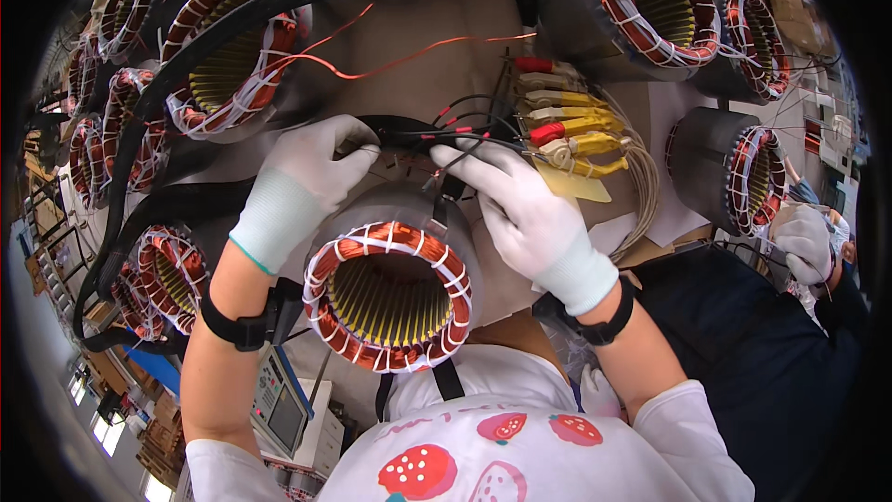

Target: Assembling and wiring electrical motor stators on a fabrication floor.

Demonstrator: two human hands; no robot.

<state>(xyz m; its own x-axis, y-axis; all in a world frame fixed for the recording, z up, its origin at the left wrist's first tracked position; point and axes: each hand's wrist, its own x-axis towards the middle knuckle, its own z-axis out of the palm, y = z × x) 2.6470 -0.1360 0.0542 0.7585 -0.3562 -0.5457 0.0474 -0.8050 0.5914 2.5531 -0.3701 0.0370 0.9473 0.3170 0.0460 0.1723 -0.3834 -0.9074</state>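
Note:
A motor stator [386, 346] with orange-red windings, white lacing and yellow slot liners lies in front of me, its open bore toward my body. My left hand [321, 163], in a white glove, is closed in a pinch behind the stator's left side; what its fingertips hold is hidden. On the other side my right hand [530, 209], also gloved, has its fingers round thin black lead wires [460, 156]. Several leads with red bands fan out from a black sleeve [400, 123] between the hands. Bare copper ends show near my right fingertips.
Yellow and red alligator clips [581, 121] on beige cables lie right of the leads, beside a yellow card [581, 184]. More stators [650, 9] stand around. A thick black sleeve [130, 130] arches left. Another person's gloved hand [801, 240] is at far right.

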